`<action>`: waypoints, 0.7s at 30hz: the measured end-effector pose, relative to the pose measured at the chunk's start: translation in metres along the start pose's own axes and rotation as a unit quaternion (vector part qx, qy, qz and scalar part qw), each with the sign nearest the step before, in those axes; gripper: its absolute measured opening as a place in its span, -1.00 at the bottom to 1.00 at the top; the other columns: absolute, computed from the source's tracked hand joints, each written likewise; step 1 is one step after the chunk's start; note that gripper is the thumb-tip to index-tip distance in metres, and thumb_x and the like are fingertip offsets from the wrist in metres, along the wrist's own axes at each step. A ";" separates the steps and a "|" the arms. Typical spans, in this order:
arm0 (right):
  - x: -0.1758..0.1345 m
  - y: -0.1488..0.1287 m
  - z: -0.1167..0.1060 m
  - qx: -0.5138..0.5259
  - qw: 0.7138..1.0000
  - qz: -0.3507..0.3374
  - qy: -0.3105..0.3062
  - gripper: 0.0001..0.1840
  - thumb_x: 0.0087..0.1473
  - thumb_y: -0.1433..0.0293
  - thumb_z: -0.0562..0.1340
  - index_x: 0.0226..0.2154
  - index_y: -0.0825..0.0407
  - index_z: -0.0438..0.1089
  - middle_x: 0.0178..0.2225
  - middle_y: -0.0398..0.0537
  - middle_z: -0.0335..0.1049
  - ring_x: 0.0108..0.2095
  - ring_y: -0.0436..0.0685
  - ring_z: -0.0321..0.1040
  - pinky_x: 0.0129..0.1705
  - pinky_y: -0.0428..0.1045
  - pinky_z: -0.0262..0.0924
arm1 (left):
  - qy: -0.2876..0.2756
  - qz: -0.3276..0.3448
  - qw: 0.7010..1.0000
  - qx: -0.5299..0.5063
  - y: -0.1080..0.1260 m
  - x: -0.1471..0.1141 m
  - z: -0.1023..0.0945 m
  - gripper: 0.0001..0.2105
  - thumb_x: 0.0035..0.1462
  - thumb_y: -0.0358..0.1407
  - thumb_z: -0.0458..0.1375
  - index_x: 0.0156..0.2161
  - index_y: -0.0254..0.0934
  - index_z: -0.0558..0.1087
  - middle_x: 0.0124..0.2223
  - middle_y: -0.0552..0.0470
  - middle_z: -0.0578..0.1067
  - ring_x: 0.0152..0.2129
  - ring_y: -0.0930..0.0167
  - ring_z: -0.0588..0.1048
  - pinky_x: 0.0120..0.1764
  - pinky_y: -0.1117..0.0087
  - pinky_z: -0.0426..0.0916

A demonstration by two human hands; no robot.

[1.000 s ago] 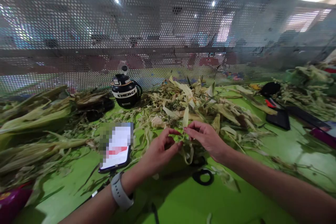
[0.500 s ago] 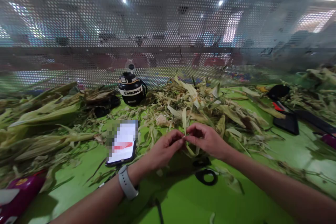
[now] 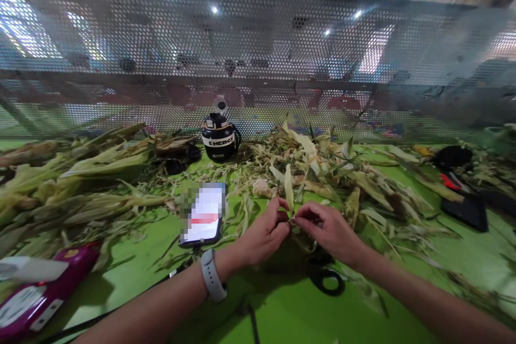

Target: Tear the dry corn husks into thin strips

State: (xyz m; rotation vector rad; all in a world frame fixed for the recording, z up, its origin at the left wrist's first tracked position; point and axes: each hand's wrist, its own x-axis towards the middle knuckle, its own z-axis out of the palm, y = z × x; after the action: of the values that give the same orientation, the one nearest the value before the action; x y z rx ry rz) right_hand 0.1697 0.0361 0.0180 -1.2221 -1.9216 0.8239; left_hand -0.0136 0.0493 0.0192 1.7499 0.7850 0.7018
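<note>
A narrow, pale green strip of corn husk (image 3: pixel 288 188) stands up at the fingertips of both hands. My left hand (image 3: pixel 266 234), with a pale watch strap on its wrist, pinches the base of the strip. My right hand (image 3: pixel 330 231) is closed in a pinch just beside it, thumb and forefinger together at the same spot. A tiny bit shows between the fingertips, too small to make out. Below my right hand lies a black ring-shaped handle (image 3: pixel 334 282), perhaps of scissors, partly hidden. Behind the hands rises a heap of dry husk pieces (image 3: pixel 318 164).
A lit phone (image 3: pixel 205 217) lies left of my hands on the green table (image 3: pixel 290 312). Behind it stands a black "ENERGY" jug (image 3: pixel 220 140). Long husks (image 3: pixel 100 172) and a magenta device (image 3: pixel 64 285) are leftward. A dark phone-like slab (image 3: pixel 465 210) lies right. A perforated metal screen (image 3: pixel 258 37) closes the back.
The camera view has turned a little to the left, so everything sits further right. Both hands stay together at the husk strip; the left fingers have curled slightly more.
</note>
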 end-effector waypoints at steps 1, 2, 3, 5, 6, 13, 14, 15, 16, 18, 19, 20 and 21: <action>0.000 0.001 0.000 0.026 0.999 0.017 -0.004 -0.79 0.10 0.23 0.18 -0.37 0.05 0.34 -0.49 -0.12 0.34 -0.46 0.04 0.26 -0.42 -0.07 0.16 | 0.000 0.007 1.000 0.005 -0.001 0.000 0.000 -0.84 0.13 -0.41 -0.08 -0.15 -0.24 0.11 -0.43 0.15 0.30 -0.52 0.47 0.22 -0.39 0.42 0.18; 0.001 0.003 0.000 0.053 0.998 0.036 -0.008 -0.76 0.09 0.20 0.19 -0.35 0.05 0.33 -0.49 -0.13 0.32 -0.48 0.02 0.24 -0.45 -0.08 0.16 | 0.000 0.013 1.000 0.010 -0.002 0.000 0.001 -0.80 0.14 -0.41 -0.08 -0.11 -0.25 0.09 -0.43 0.15 0.30 -0.52 0.47 0.22 -0.39 0.42 0.18; 0.001 0.004 0.000 0.076 0.996 0.052 -0.011 -0.74 0.08 0.18 0.19 -0.34 0.05 0.31 -0.51 -0.15 0.29 -0.51 0.01 0.22 -0.49 -0.10 0.14 | -0.001 0.017 1.000 0.015 -0.003 0.000 0.002 -0.77 0.14 -0.40 -0.08 -0.08 -0.26 0.08 -0.44 0.16 0.30 -0.53 0.46 0.22 -0.40 0.42 0.17; 0.001 0.006 0.001 0.103 0.992 0.073 -0.015 -0.72 0.07 0.16 0.20 -0.36 0.05 0.29 -0.55 -0.20 0.21 -0.55 -0.03 0.16 -0.56 -0.12 0.09 | -0.005 0.024 0.999 0.026 -0.005 -0.001 0.004 -0.72 0.13 -0.39 -0.06 -0.03 -0.27 0.06 -0.44 0.15 0.32 -0.54 0.47 0.22 -0.43 0.42 0.15; 0.001 0.006 0.002 0.108 0.991 0.078 -0.014 -0.71 0.06 0.15 0.20 -0.40 0.04 0.28 -0.57 -0.22 0.17 -0.57 -0.04 0.13 -0.59 -0.13 0.07 | -0.007 0.027 0.999 0.034 -0.006 -0.002 0.005 -0.71 0.13 -0.39 -0.05 -0.03 -0.27 0.06 -0.44 0.15 0.32 -0.55 0.47 0.23 -0.44 0.43 0.14; 0.000 -0.002 0.013 0.186 0.968 0.160 0.050 -0.65 -0.04 0.11 0.25 -0.51 0.04 0.24 -0.65 -0.29 0.10 -0.72 -0.09 0.08 -0.70 -0.13 0.07 | 0.054 0.051 0.996 0.058 -0.003 -0.004 0.007 -0.72 0.02 -0.48 -0.03 -0.12 -0.27 0.12 -0.53 0.22 0.26 -0.61 0.50 0.20 -0.49 0.46 0.08; 0.000 -0.003 0.014 0.195 0.964 0.174 0.055 -0.64 -0.05 0.10 0.26 -0.52 0.04 0.23 -0.66 -0.30 0.10 -0.75 -0.10 0.08 -0.72 -0.13 0.05 | 0.060 0.050 0.995 0.056 -0.003 -0.004 0.007 -0.74 0.01 -0.48 -0.02 -0.15 -0.26 0.12 -0.52 0.21 0.26 -0.61 0.51 0.19 -0.50 0.47 0.08; 0.001 -0.004 0.014 0.200 0.961 0.183 0.059 -0.63 -0.06 0.10 0.26 -0.53 0.04 0.21 -0.67 -0.30 0.10 -0.76 -0.10 0.07 -0.74 -0.14 0.04 | 0.064 0.050 0.995 0.054 -0.002 -0.004 0.007 -0.76 0.00 -0.47 -0.01 -0.18 -0.25 0.14 -0.51 0.20 0.27 -0.61 0.51 0.19 -0.50 0.47 0.07; 0.001 -0.004 0.014 0.202 0.959 0.188 0.065 -0.62 -0.07 0.10 0.27 -0.55 0.04 0.20 -0.67 -0.30 0.11 -0.77 -0.11 0.07 -0.75 -0.14 0.02 | 0.065 0.049 0.995 0.050 -0.001 -0.004 0.007 -0.78 0.00 -0.47 -0.01 -0.20 -0.25 0.15 -0.51 0.19 0.27 -0.60 0.51 0.20 -0.50 0.48 0.06; 0.001 -0.004 0.014 0.204 0.958 0.188 0.078 -0.61 -0.08 0.11 0.29 -0.58 0.04 0.19 -0.68 -0.29 0.14 -0.78 -0.11 0.09 -0.76 -0.15 0.03 | 0.061 0.037 0.997 0.031 -0.001 -0.005 0.007 -0.79 -0.01 -0.45 -0.01 -0.20 -0.25 0.17 -0.52 0.20 0.26 -0.61 0.52 0.18 -0.52 0.49 0.05; 0.000 -0.003 0.013 0.205 0.957 0.185 0.086 -0.61 -0.09 0.11 0.29 -0.58 0.04 0.20 -0.67 -0.28 0.16 -0.78 -0.11 0.10 -0.76 -0.15 0.05 | 0.055 0.026 0.998 0.017 -0.001 -0.005 0.006 -0.78 0.00 -0.45 -0.01 -0.18 -0.26 0.19 -0.53 0.20 0.25 -0.62 0.52 0.17 -0.53 0.49 0.04; 0.000 -0.003 0.013 0.205 0.957 0.181 0.093 -0.61 -0.09 0.11 0.30 -0.58 0.05 0.21 -0.67 -0.28 0.17 -0.78 -0.11 0.11 -0.75 -0.15 0.06 | 0.048 0.013 0.999 0.000 -0.001 -0.005 0.005 -0.76 0.01 -0.44 -0.02 -0.15 -0.26 0.21 -0.54 0.21 0.24 -0.63 0.52 0.16 -0.54 0.50 0.04; 0.000 -0.002 0.012 0.205 0.958 0.176 0.098 -0.61 -0.09 0.11 0.30 -0.58 0.05 0.22 -0.66 -0.27 0.18 -0.78 -0.11 0.12 -0.75 -0.15 0.08 | 0.041 0.000 0.999 -0.019 -0.001 -0.005 0.004 -0.74 0.02 -0.43 -0.03 -0.13 -0.27 0.23 -0.55 0.21 0.25 -0.63 0.51 0.17 -0.54 0.50 0.05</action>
State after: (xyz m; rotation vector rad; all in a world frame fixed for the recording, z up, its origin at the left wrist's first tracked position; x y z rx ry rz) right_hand 0.1590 0.0334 0.0131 -1.3396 -1.3065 1.1689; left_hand -0.0135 0.0437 0.0163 1.6963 0.8223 0.7866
